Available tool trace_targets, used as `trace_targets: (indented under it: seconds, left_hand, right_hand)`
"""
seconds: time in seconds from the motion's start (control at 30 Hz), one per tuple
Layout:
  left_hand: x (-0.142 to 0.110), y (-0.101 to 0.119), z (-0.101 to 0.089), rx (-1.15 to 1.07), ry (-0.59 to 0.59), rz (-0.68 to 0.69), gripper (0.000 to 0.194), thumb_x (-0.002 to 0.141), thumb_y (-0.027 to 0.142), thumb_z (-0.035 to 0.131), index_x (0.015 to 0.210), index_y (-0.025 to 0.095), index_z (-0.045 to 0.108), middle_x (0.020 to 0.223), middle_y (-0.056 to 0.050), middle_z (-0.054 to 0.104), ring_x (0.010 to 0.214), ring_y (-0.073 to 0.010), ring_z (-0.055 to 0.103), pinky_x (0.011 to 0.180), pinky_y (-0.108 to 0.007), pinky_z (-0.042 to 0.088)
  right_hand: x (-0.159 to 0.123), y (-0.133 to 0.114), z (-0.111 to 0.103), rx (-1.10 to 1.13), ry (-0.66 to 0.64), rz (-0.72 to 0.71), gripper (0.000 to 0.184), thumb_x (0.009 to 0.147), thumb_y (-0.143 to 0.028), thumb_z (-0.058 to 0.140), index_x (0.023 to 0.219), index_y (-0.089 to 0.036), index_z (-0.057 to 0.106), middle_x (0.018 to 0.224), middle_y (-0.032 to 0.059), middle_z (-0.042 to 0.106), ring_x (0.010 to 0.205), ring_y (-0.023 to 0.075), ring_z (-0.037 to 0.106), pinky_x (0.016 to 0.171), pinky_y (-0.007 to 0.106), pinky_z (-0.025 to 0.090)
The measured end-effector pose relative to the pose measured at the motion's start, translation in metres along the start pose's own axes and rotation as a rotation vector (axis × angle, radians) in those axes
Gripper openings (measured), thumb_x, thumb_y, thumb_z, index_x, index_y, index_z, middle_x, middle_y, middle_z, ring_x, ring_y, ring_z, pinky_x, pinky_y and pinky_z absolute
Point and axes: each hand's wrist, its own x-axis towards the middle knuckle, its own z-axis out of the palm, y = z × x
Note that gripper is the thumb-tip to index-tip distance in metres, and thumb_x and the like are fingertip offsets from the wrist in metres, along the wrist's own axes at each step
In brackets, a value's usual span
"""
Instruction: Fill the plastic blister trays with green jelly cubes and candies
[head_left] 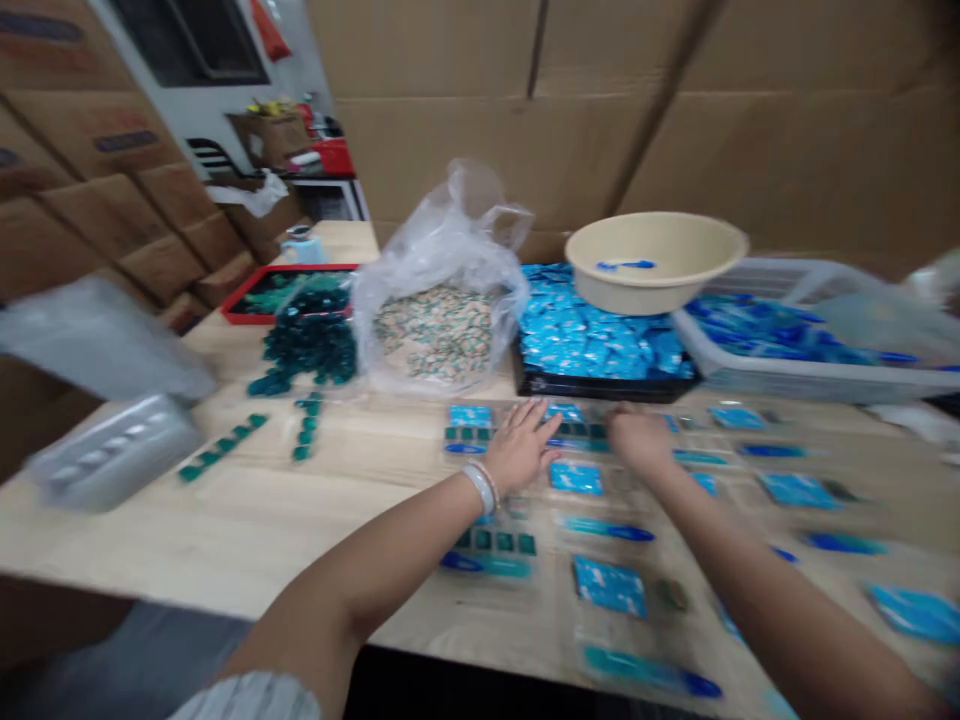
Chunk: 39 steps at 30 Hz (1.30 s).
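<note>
beyond both hands [517, 443] [636, 438], tray edge [609, 386]

I can read no lettering from here. On the brown cartons [82, 225] at my ten o'clock, reddish print [116, 120] and dark oval marks [126, 141] are blurred illegible; on the blue packets [592, 340] toward one o'clock, I can't make out any words.

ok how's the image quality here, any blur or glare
Head view: motion blur smears the right hand more than the left hand; head view: clear plastic tray at far left also blurred; head view: pale glints on the heaped blue sachets; head view: top right corner goes dark.
</note>
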Motion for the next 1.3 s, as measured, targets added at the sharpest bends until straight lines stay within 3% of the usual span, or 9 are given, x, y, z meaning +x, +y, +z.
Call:
trace_targets:
  seconds: [0.1,0.23,0.33,0.43,0.6,0.77,0.97,1.1,1.3]
  left_hand:
    - [-0.069,-0.058,-0.051,0.044,0.215,-0.219,0.035,0.082,0.032,0.044,0.113,0.016,0.047,0.116,-0.011,0.049,0.111,-0.0195,0.040,0.095,-0.035,0.032]
    - [-0.175,-0.121,-0.096,0.307,0.241,-0.681,0.026,0.075,0.035,0.053,0.089,0.013,0.056,0.095,-0.012,0.054,0.096,-0.0252,0.046,0.086,-0.043,0.037]
    - [-0.225,-0.129,-0.102,0.309,0.106,-0.614,0.014,0.078,0.028,0.050,0.079,0.016,0.056,0.092,-0.008,0.055,0.093,-0.0222,0.047,0.088,-0.044,0.035]
    - [-0.259,-0.116,-0.108,0.181,0.068,-0.453,0.012,0.082,0.021,0.043,0.079,0.017,0.054,0.095,-0.005,0.056,0.093,-0.0171,0.049,0.095,-0.043,0.030]
    - [-0.302,-0.098,-0.123,0.000,0.091,-0.332,0.013,0.084,0.020,0.039,0.081,0.018,0.052,0.101,-0.006,0.058,0.100,-0.0151,0.049,0.100,-0.041,0.029]
    - [-0.318,-0.097,-0.122,0.032,-0.043,-0.171,0.015,0.084,0.021,0.039,0.080,0.019,0.054,0.098,-0.003,0.060,0.101,-0.0143,0.050,0.102,-0.041,0.026]
    - [-0.322,-0.099,-0.121,0.023,-0.066,-0.132,0.012,0.084,0.023,0.041,0.082,0.018,0.052,0.099,-0.003,0.058,0.103,-0.0139,0.049,0.104,-0.040,0.025]
    - [-0.328,-0.097,-0.117,-0.001,-0.014,-0.157,0.010,0.083,0.022,0.043,0.081,0.018,0.051,0.098,-0.004,0.058,0.101,-0.0142,0.050,0.104,-0.040,0.027]
    - [-0.336,-0.095,-0.120,-0.160,0.196,-0.253,0.010,0.083,0.020,0.038,0.080,0.019,0.048,0.103,-0.006,0.059,0.107,-0.0176,0.047,0.102,-0.049,0.025]
  right_hand:
    - [-0.001,-0.028,-0.010,0.029,0.082,-0.032,0.026,0.080,-0.021,0.041,0.094,-0.011,0.061,0.090,0.0163,0.059,0.087,0.0287,0.055,0.069,0.036,0.040]
    - [-0.021,-0.149,-0.024,0.337,0.103,-0.467,0.026,0.082,-0.023,0.041,0.099,-0.014,0.059,0.095,0.0115,0.060,0.090,0.0203,0.053,0.078,0.029,0.039]
    - [-0.042,-0.255,-0.028,0.440,-0.031,-0.900,0.027,0.081,-0.023,0.045,0.104,-0.017,0.057,0.096,0.0077,0.059,0.092,0.0180,0.051,0.080,0.027,0.039]
    - [-0.053,-0.316,-0.023,0.369,-0.063,-0.930,0.040,0.077,-0.016,0.046,0.118,-0.018,0.046,0.106,0.0095,0.054,0.096,0.0207,0.049,0.080,0.031,0.040]
    - [-0.037,-0.329,-0.021,0.238,-0.052,-0.847,0.056,0.074,-0.006,0.041,0.126,-0.024,0.037,0.127,0.0100,0.039,0.104,0.0224,0.046,0.082,0.034,0.039]
    - [-0.021,-0.346,-0.040,0.175,-0.232,-0.952,0.044,0.070,-0.007,0.046,0.111,-0.022,0.054,0.108,0.0083,0.056,0.100,0.0210,0.051,0.081,0.030,0.040]
    - [-0.044,-0.403,-0.032,0.258,-0.240,-0.947,0.018,0.073,-0.017,0.052,0.085,-0.012,0.064,0.086,0.0116,0.064,0.081,0.0213,0.058,0.068,0.029,0.043]
    - [-0.013,-0.421,-0.040,0.343,-0.193,-0.883,0.022,0.073,-0.013,0.050,0.092,-0.011,0.061,0.086,0.0091,0.064,0.081,0.0197,0.058,0.071,0.027,0.043]
    - [0.016,-0.391,-0.063,0.718,-0.117,-0.751,0.039,0.077,-0.029,0.054,0.112,-0.013,0.051,0.118,0.0115,0.049,0.110,0.0194,0.044,0.092,0.032,0.034]
